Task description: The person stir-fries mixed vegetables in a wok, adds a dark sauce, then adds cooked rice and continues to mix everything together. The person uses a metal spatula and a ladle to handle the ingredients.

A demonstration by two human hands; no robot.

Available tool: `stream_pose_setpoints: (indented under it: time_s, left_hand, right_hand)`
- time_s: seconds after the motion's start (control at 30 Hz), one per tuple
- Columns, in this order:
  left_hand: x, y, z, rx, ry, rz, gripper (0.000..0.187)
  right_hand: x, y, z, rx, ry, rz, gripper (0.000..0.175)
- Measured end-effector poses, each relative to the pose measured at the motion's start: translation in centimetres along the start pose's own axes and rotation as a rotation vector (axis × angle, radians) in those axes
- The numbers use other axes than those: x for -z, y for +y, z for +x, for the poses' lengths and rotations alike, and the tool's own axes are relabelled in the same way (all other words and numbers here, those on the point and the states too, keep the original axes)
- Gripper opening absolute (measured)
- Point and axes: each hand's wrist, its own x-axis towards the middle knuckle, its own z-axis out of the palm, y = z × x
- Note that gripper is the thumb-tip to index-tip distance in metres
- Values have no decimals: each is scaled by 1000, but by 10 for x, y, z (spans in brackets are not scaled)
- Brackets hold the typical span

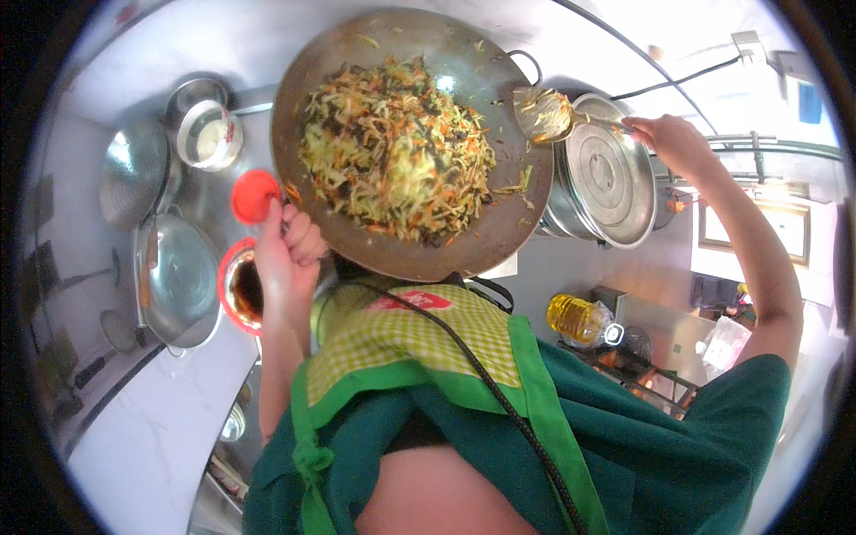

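A large steel wok lies before me, holding a heap of shredded vegetables with pale, orange and dark strands. My left hand is closed in a fist at the wok's lower left rim, around what looks like its loop handle, mostly hidden by my fingers. A red round plastic piece shows behind my thumb. Out at the right, my right hand grips the handle of a metal wok spatula. Vegetable shreds cling to the spatula's blade, which is over the wok's right rim.
Left of the wok are a red-rimmed bowl of dark liquid, a clear container and a wide metal pan. A lidded metal pot stands close on the right. Farther right is a bottle of yellow oil.
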Motion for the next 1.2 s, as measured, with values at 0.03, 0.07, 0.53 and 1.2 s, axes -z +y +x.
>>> stream_pose_setpoints:
  time_s: [0.03,0.07,0.53,1.2]
  left_hand:
    - [1,0,0,1,-2,-14,30]
    - [1,0,0,6,-9,-8,30]
    - [-3,-12,-4,0,100,-49,32]
    - [2,-20,-9,-27,65,-53,29]
  right_hand:
    - [-1,3,3,13,-7,-17,31]
    - [-1,6,8,56,9,-17,31]
    - [-109,-173,48,-114,-681,1253,39]
    - [-72,-141,1,-18,-87,1340,37]
